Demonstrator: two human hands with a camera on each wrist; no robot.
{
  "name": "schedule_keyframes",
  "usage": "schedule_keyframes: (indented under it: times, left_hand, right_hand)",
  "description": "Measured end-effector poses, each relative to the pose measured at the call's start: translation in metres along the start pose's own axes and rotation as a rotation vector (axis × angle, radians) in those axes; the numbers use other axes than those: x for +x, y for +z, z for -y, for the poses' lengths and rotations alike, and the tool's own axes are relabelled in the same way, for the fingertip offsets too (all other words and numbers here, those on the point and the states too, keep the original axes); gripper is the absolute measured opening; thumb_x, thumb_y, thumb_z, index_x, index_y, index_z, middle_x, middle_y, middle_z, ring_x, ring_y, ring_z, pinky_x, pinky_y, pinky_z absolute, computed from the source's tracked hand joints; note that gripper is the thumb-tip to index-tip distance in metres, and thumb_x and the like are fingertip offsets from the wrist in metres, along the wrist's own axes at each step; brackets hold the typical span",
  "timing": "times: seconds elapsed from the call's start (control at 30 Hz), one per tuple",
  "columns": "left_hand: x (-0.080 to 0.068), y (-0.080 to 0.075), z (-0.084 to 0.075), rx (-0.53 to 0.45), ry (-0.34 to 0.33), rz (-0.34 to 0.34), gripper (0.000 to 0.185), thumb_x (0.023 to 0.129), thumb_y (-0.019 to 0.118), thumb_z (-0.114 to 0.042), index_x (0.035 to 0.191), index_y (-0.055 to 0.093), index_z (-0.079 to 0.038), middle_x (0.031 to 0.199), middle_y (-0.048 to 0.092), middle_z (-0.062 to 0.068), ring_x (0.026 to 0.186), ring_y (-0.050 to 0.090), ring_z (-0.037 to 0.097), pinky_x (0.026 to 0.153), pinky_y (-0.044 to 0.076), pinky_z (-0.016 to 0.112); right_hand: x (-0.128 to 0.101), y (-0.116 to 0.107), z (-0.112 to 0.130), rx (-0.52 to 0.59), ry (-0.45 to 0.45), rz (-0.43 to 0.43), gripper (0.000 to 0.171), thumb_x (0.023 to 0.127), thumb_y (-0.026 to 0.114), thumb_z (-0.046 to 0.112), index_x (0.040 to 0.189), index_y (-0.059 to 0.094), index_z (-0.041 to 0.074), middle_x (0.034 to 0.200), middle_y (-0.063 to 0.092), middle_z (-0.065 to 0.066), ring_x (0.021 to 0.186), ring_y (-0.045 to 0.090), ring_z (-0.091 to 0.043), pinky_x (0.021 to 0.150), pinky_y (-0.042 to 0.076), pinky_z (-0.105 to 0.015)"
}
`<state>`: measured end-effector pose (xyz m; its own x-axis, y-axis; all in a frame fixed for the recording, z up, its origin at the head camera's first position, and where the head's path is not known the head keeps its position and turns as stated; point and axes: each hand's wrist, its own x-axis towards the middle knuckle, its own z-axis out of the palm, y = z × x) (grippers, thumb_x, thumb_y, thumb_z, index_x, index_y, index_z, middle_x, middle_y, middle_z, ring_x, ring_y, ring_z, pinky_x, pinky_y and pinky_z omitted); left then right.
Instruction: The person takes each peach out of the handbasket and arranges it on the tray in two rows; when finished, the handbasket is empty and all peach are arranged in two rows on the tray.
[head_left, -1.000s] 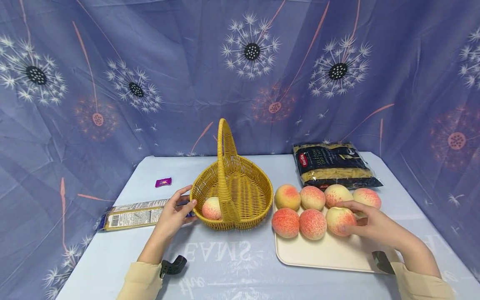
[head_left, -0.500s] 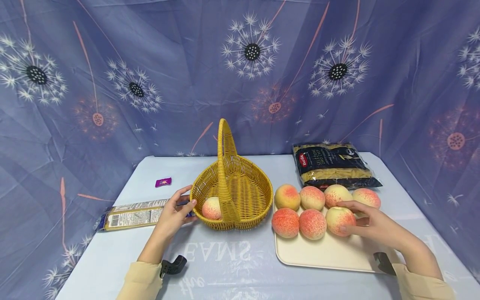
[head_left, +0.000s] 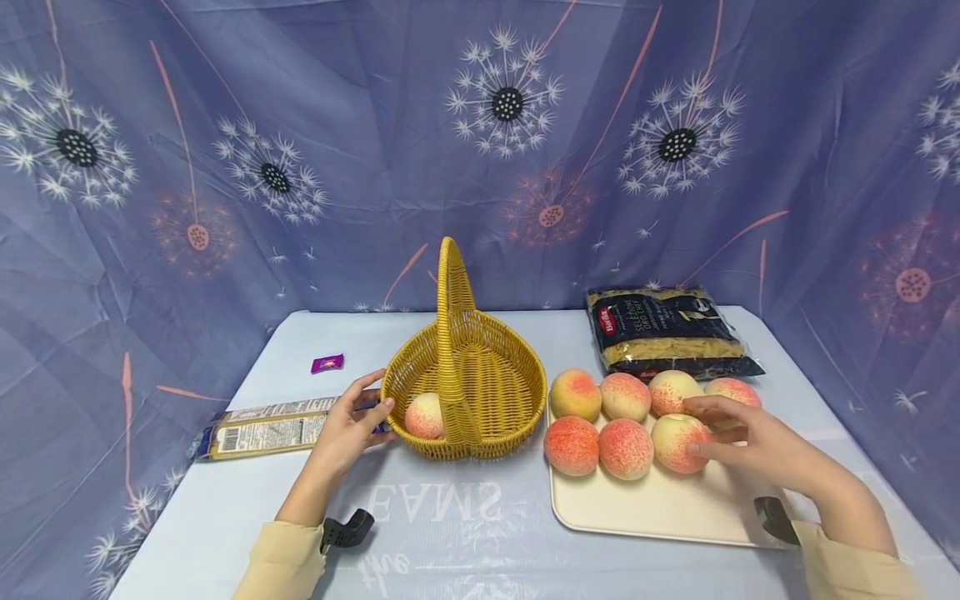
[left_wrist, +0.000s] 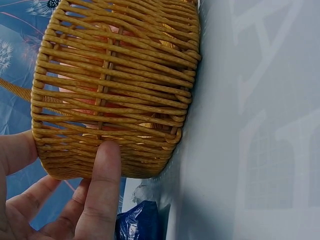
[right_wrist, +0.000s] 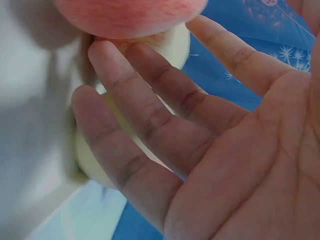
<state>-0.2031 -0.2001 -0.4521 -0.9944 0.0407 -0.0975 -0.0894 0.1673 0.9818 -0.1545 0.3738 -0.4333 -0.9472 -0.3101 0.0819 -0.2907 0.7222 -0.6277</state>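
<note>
On the table stands a yellow wicker basket (head_left: pixel 498 400) with a tall handle. One peach (head_left: pixel 425 417) lies inside its left part. My left hand (head_left: pixel 351 427) is at the basket's left side, its fingertips touching the rim and woven wall in the left wrist view. At right, several peaches lie in two rows on a cream tray (head_left: pixel 622 508). My right hand (head_left: pixel 750 437) is beside the front row's rightmost peach (head_left: pixel 678 443), fingers extended and spread. In the right wrist view, the fingertips are right at the peach's (right_wrist: pixel 135 17) surface.
Behind the tray lies a dark bag of pasta (head_left: pixel 671 332). A long pack of spaghetti (head_left: pixel 273 429) lies left of the basket, partly behind my left hand. A small purple packet (head_left: pixel 327 363) lies farther back. A patterned curtain (head_left: pixel 360 167) hangs behind the table.
My right hand has shifted slightly right, its fingers loosening from the front right peach, which stays on the tray. The left hand and basket hold their place.
</note>
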Motion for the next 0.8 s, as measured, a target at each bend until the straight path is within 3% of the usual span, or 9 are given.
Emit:
schedule_keyframes:
  times: [0.17, 0.37, 0.57, 0.8]
  left_hand:
    - [0.001, 0.000, 0.000, -0.003, -0.004, 0.003, 0.057, 0.109, 0.063, -0.012, 0.163, 0.043, -0.019, 0.148, 0.050, 0.025, 0.113, 0.065, 0.023, 0.089, 0.071, 0.040]
    - [0.001, 0.000, 0.000, 0.001, -0.001, 0.000, 0.058, 0.110, 0.062, -0.012, 0.164, 0.042, -0.018, 0.148, 0.050, 0.026, 0.114, 0.065, 0.025, 0.089, 0.071, 0.041]
    - [-0.001, -0.002, 0.001, 0.001, 0.000, 0.005, 0.057, 0.110, 0.062, -0.014, 0.164, 0.042, -0.019, 0.149, 0.049, 0.025, 0.113, 0.065, 0.024, 0.088, 0.071, 0.038]
    - [0.000, -0.002, 0.002, -0.009, 0.000, -0.001, 0.057, 0.110, 0.061, -0.012, 0.163, 0.044, -0.020, 0.148, 0.050, 0.025, 0.112, 0.066, 0.022, 0.089, 0.071, 0.040]
  right_hand:
    - [0.011, -0.012, 0.016, 0.017, -0.011, -0.003, 0.051, 0.099, 0.079, 0.018, 0.144, 0.061, 0.006, 0.129, 0.070, -0.016, 0.107, 0.063, 0.009, 0.083, 0.064, -0.020]
    - [0.042, -0.020, 0.062, 0.067, -0.039, 0.054, 0.049, 0.104, 0.075, 0.025, 0.149, 0.059, 0.012, 0.131, 0.069, -0.015, 0.107, 0.069, 0.000, 0.083, 0.066, -0.024]
    - [0.090, -0.009, 0.104, 0.127, -0.126, 0.161, 0.049, 0.103, 0.076, 0.025, 0.148, 0.060, 0.018, 0.132, 0.069, -0.012, 0.110, 0.071, -0.017, 0.094, 0.065, -0.026]
    - [0.151, 0.018, 0.139, 0.179, -0.203, 0.339, 0.058, 0.103, 0.076, 0.027, 0.156, 0.053, 0.019, 0.143, 0.063, -0.018, 0.121, 0.071, -0.027, 0.108, 0.063, -0.048]
